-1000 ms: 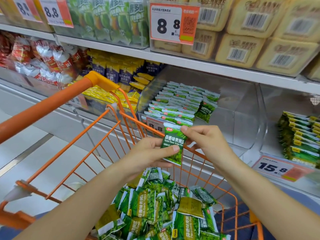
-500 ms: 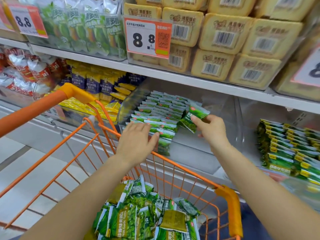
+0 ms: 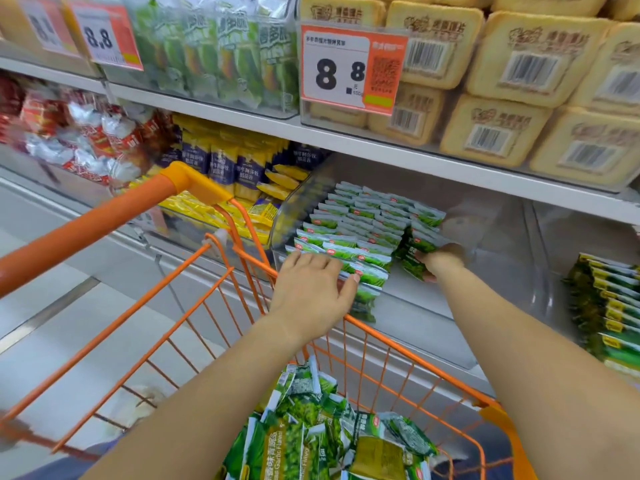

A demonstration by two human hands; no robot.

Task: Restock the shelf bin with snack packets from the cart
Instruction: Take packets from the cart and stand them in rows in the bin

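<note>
A clear shelf bin on the middle shelf holds rows of green snack packets. My left hand lies flat with straight fingers on the front row of packets. My right hand grips a green packet at the right end of the rows, inside the bin. Below my arms, the orange wire cart holds a loose pile of the same green packets.
Left of the bin stand blue and yellow packets. Red packets fill the far left. Another bin of green bars sits at the right. The upper shelf carries bread packs and an 8.8 price tag. The cart handle crosses the left.
Both hands went from above the cart into the bin. The right hand carried the packet to the right end of the rows; the left hand now presses on the front row.
</note>
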